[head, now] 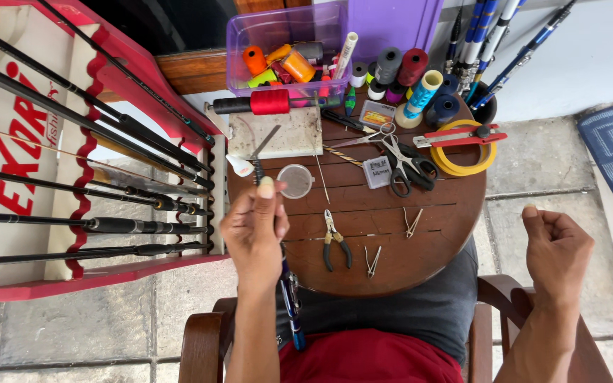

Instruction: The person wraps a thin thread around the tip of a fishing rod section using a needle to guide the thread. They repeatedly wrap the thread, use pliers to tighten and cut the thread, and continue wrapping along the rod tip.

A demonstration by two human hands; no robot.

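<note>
At the edge of the round dark wooden worktop [420, 234]: left hand [253, 234] closed around a thin blue-handled rod [289, 291]; right hand [555, 248] loosely fisted, holding nothing visible. Risk: the rod tip could sweep the small round clear dish [296, 181] or black-handled pliers [335, 241] off.

2 bare forearms, no sleeves; dark grey shirt [420, 312], red shorts [370, 358]

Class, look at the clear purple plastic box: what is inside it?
The purple box holds spools of thread, orange, yellow and green among them. Whatever lies beneath those spools is covered.
</note>
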